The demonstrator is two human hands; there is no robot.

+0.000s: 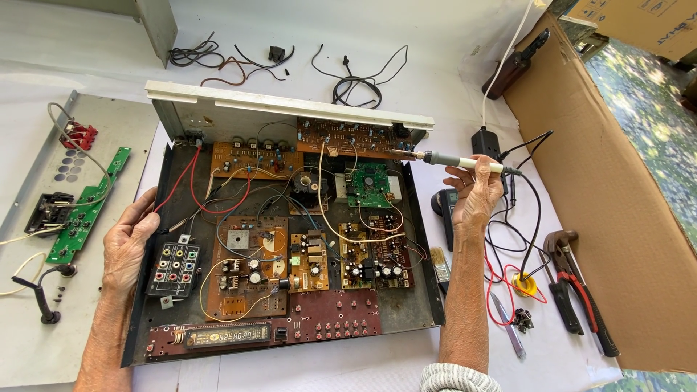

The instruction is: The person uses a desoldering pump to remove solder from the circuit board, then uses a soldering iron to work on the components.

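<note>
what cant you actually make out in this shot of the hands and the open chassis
Head view only:
- Soldering iron tip: too small to tell whether it touches the upper brown board.
- Left hand fingers: curled over the chassis edge, which hides their tips.
- Right hand palm: faces away from the camera.
- Pliers jaws: partly hidden against the cardboard.

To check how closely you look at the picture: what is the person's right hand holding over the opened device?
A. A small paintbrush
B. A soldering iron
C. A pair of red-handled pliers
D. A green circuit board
B: the right hand grips a pen-shaped soldering iron, its tip pointing at the brown board at the back of the chassis, while the pliers lie on the table.
</note>
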